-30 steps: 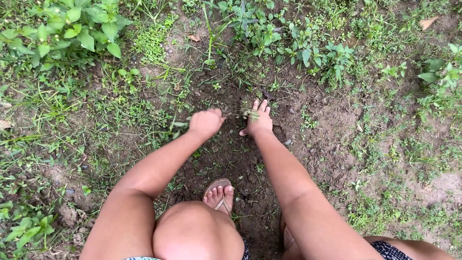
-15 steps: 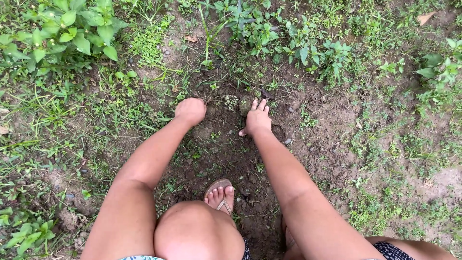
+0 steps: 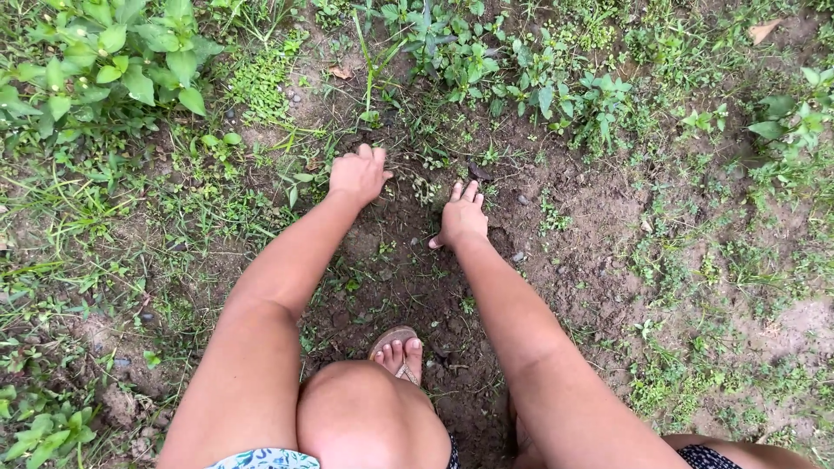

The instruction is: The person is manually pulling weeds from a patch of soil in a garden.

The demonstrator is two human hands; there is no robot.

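I see left hand curled, fingers bunched on crumbly dark soil; right hand flat, fingers spread beside small weeds.

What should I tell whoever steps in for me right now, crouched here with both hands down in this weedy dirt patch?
Left hand: curled, fingers down among small weeds at the far edge of the bare soil patch; whether it grips anything cannot be told.
Right hand: open, fingers spread, palm flat on the soil, holding nothing.
Around them: leafy plants just beyond the hands, a larger leafy bush far left, grass to the left, a sandalled foot near the knee.
Done: soil near the foot is mostly bare, with a few sprouts.
Left: weeds remain around both hands and past them.
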